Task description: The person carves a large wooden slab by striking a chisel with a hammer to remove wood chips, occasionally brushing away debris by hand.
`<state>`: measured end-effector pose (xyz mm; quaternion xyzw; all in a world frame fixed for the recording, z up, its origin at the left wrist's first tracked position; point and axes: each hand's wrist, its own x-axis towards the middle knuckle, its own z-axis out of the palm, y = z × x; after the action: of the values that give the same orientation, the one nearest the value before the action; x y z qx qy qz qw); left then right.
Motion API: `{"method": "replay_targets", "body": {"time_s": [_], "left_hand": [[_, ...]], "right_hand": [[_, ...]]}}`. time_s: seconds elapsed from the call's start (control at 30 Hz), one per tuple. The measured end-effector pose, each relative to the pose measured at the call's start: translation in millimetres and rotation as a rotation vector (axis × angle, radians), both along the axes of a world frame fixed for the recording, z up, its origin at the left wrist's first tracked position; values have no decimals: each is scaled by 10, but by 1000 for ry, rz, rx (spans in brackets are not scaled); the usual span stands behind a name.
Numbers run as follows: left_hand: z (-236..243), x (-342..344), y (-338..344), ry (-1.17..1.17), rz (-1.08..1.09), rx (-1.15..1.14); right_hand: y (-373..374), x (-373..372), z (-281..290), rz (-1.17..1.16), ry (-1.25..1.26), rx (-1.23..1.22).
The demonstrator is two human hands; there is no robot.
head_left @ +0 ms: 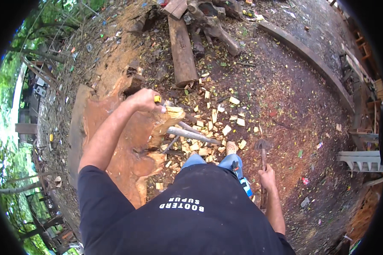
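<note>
A big reddish-brown wood slab point(127, 131) with a rough, chipped right edge takes up the area in front of me to the left. Over its far right part, my left hand point(144, 100) is closed around a small yellow object point(158, 99), most of which the fingers cover. Split pale wood point(174, 114) shows just beyond those fingers. On my right side, low beside my leg, my right hand point(267, 177) grips the wooden handle of an axe point(264, 145). Its dark, broad head points away from me, above the ground.
Pale wood chips point(204, 151) litter the ground between the slab and my feet. Grey poles point(193, 135) stick out from beneath the slab. Farther ahead lie a thick log point(182, 55) and a gnarled stump point(215, 29). A long beam point(310, 59) runs along the far right.
</note>
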<state>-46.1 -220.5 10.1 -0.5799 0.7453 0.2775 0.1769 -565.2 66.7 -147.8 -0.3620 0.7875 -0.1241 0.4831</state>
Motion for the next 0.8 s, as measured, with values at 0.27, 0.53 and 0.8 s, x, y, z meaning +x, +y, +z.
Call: {"method": "replay_targets", "body": {"time_s": [0.27, 0.53, 0.8], "left_hand": [[-513, 25, -104, 6, 7, 58], [-411, -241, -620, 64, 125, -375], [-294, -403, -339, -306, -93, -11]], "right_hand": [[-18, 318, 105, 128, -1, -60], [197, 298, -62, 119, 4, 17], [81, 251, -196, 150, 12, 43]]}}
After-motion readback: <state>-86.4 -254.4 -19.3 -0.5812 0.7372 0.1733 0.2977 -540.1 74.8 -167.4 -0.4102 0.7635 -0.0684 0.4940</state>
